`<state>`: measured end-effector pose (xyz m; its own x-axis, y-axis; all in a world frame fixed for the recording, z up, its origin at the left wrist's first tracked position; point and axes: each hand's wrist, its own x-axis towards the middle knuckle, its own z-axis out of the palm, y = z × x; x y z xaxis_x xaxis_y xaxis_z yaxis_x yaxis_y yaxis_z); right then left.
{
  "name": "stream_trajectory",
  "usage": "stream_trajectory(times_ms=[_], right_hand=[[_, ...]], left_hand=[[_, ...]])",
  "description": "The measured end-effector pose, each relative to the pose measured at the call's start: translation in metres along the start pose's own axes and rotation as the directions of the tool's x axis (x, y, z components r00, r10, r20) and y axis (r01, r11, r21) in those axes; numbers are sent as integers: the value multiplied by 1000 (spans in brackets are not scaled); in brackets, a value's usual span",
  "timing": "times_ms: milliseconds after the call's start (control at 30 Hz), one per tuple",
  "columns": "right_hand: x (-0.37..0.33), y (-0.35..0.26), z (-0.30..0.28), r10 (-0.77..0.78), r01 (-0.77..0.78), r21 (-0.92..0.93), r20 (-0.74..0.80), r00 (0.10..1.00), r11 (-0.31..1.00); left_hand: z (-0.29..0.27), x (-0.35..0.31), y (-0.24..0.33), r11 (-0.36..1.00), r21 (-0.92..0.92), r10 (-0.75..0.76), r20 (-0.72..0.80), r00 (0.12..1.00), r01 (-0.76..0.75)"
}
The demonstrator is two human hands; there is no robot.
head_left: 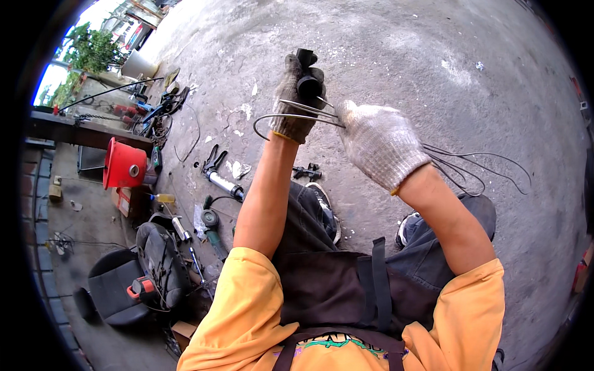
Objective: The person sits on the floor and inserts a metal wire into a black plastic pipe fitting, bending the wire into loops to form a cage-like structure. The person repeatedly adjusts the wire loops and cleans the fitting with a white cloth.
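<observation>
My left hand, in a dirty knitted work glove, is closed round a short black tubular piece with a round open end towards me. Beside it, slightly lower and to the right, my right hand wears a paler glove and grips a bundle of thin metal wires. On the left, the wires' bent ends curve across my left glove and wrist; whether they touch the black piece I cannot tell. Their long tails fan out to the right, past my right wrist. Most of my right fingers are hidden behind the glove's back.
Below my hands a small black part lies on the concrete floor. Left of my legs are a silver-barrelled gun tool and an angle grinder. Farther left are a red bucket and a black car seat.
</observation>
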<state>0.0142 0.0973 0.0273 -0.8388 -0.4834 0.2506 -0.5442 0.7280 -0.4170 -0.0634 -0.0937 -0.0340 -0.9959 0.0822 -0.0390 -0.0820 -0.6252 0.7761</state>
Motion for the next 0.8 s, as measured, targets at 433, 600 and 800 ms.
stream_trajectory(times_ms=[433,600,800], right_hand=[[22,28,-13,-71,58,204,54,996,977],[19,25,-34,42,-31,536,-8,999,844],[8,27,-33,-5,137,384,-327,945,913]], left_hand=[[-10,-1,7,995,-90,60,109,992,-50],[-25,4,17,956,-270,163,167,972,-114],[-30,5,13,908,-410,158,142,977,-87]])
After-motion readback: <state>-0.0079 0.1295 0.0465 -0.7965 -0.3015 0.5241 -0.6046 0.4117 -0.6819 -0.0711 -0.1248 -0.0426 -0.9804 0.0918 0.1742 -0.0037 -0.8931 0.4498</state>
